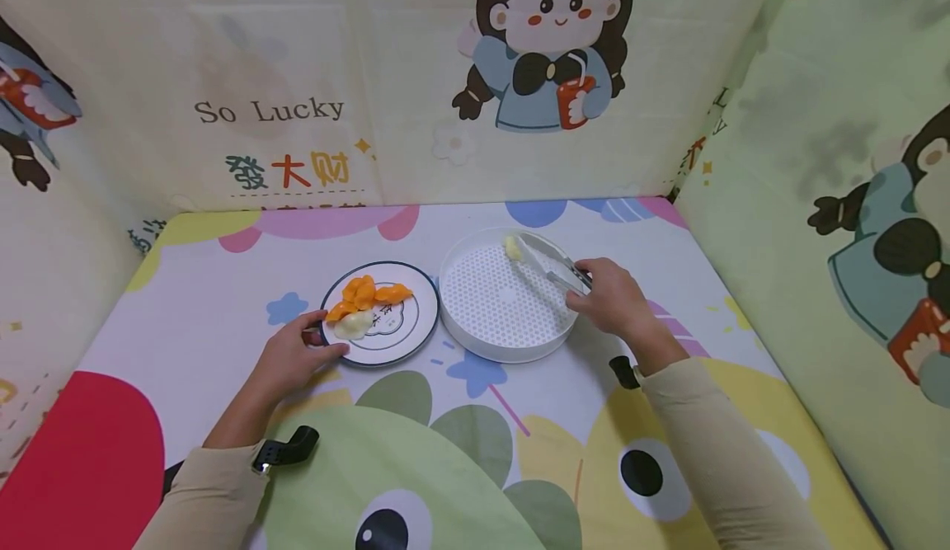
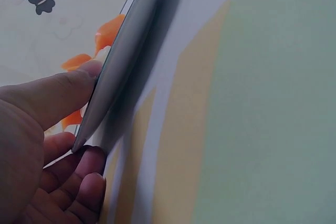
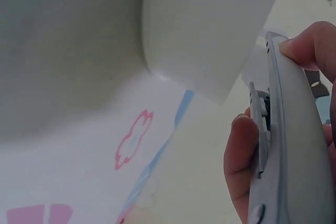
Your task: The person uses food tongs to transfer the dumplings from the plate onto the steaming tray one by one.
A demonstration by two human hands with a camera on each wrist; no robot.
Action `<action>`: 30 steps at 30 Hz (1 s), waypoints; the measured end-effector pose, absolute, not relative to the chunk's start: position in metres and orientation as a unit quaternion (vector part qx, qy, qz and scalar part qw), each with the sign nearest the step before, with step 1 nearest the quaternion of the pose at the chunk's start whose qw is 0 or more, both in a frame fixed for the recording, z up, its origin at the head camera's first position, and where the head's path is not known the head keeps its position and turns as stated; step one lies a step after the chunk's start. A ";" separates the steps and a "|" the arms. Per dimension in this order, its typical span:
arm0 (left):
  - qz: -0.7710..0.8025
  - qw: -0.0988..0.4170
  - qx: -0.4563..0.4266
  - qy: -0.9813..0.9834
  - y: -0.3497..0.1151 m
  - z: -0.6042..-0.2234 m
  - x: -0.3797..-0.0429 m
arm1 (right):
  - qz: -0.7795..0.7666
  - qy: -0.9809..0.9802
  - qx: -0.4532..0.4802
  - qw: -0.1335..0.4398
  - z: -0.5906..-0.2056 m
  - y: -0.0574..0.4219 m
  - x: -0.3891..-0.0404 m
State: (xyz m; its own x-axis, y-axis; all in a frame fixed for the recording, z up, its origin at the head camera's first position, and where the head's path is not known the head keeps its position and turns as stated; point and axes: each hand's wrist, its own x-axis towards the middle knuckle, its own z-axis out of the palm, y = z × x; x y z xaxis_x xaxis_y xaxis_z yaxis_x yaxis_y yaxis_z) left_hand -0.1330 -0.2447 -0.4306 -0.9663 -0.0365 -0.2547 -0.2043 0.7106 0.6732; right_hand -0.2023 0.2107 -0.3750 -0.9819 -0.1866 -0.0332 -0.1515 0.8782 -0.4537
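Where your right hand closes its grip on one pair of pale-grey, metal-edged tongs, the tips reach inside the far wall of one shallow, round, white tray with a perforated base. One small, pale-yellow chunk sits at those tips; you cannot tell whether they pinch it. Your left hand has its grip on the near-left edge of one round white plate with a dark-blue rim, thumb above, fingers lower. On the plate you have at least four glossy orange pieces and, nearer you, at least one whitish piece. Plate and tray stand so near that hardly any gap shows between their edges. Rightward from the tray, a broad stretch of the cloth-covered counter runs to its edge; behind, a narrower strip meets the printed backdrop.
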 end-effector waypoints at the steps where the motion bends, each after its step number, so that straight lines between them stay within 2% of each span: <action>1: 0.373 0.111 -0.065 0.919 -0.245 -0.431 -0.133 | -0.231 0.968 -0.089 0.038 -0.373 0.209 -0.201; 12: 0.371 0.109 -0.064 0.920 -0.246 -0.433 -0.134 | -0.232 0.959 -0.159 0.026 -0.364 0.174 -0.180; 30: 0.376 0.115 -0.070 0.917 -0.244 -0.431 -0.132 | -0.205 0.943 -0.257 0.048 -0.366 0.120 -0.169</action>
